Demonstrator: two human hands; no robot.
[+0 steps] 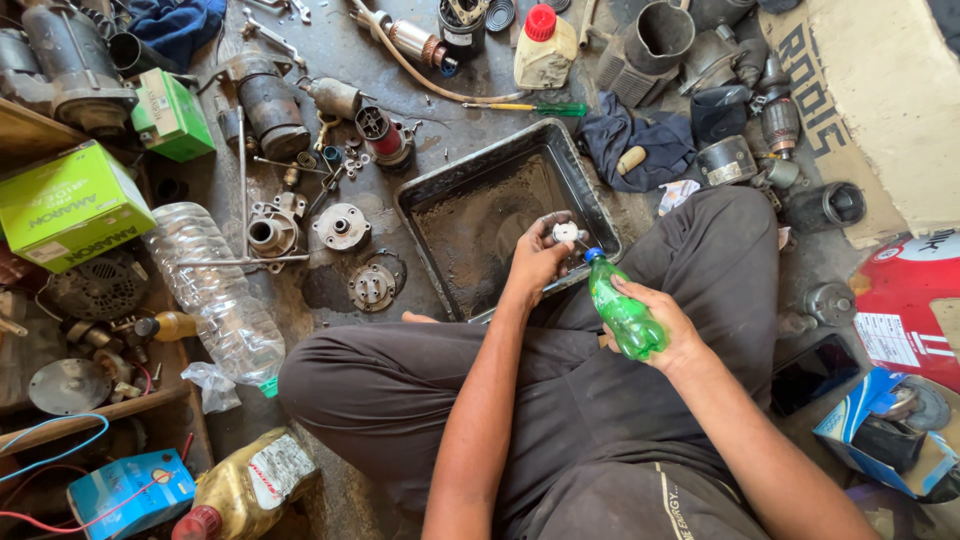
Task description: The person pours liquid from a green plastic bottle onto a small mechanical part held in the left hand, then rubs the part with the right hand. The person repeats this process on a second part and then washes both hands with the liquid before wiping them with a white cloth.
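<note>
Floor (330,480): grimy concrete, strewn with motor housings, round metal plates and loose washers.
Tray (440,180): black, rectangular, on the floor ahead of the crossed legs; gritty residue inside.
Clear bottle (215,295): large, lying on its side left of the tray.
Green bottle (622,312): small, blue cap, tilted toward the tray's near corner.
Right hand (665,335): fingers wrapped around the green bottle.
Left hand (538,262): over the tray's near edge, fingertips pinching the metal part.
Metal part (566,233): small, pale, just beside the bottle cap.
</note>
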